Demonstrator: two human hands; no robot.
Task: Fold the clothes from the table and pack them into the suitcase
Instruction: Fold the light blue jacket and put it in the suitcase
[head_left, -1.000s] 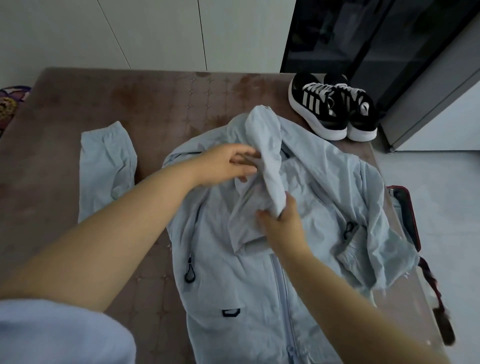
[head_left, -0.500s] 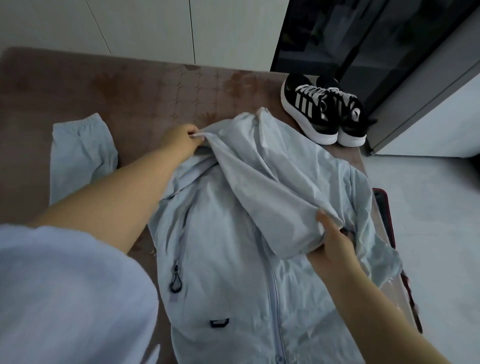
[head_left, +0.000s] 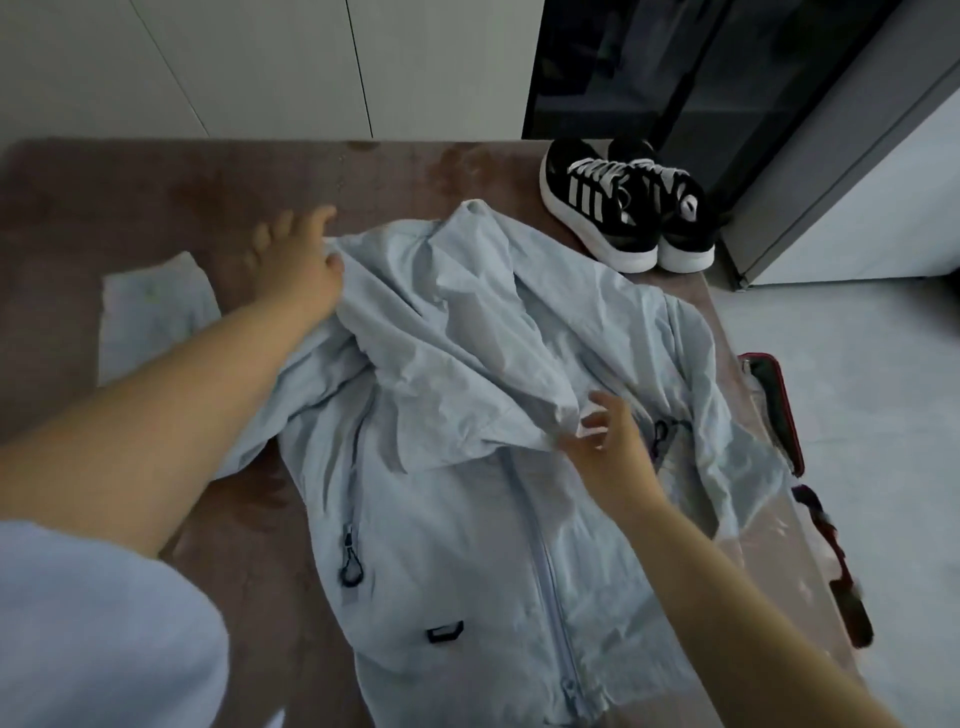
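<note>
A pale blue zip jacket (head_left: 457, 519) lies front up on the brown table (head_left: 156, 197), its hood spread loosely over the chest. My left hand (head_left: 298, 260) hovers at the jacket's far left edge with fingers spread, blurred, holding nothing. My right hand (head_left: 605, 441) is open, fingertips touching the hood's lower right edge near the zip. One sleeve (head_left: 150, 312) lies flat to the left. The red-edged suitcase (head_left: 774, 405) shows only partly past the table's right edge.
A pair of black and white sneakers (head_left: 623, 208) stands on the table's far right corner. Behind it is a dark glass door (head_left: 701, 78); pale cabinets line the back wall. A red strap (head_left: 831, 561) hangs by the suitcase over the grey floor.
Both hands have let go of the hood. It was pulled out wide between them and now lies spread over the jacket's chest; my left hand has lifted away towards the far left.
</note>
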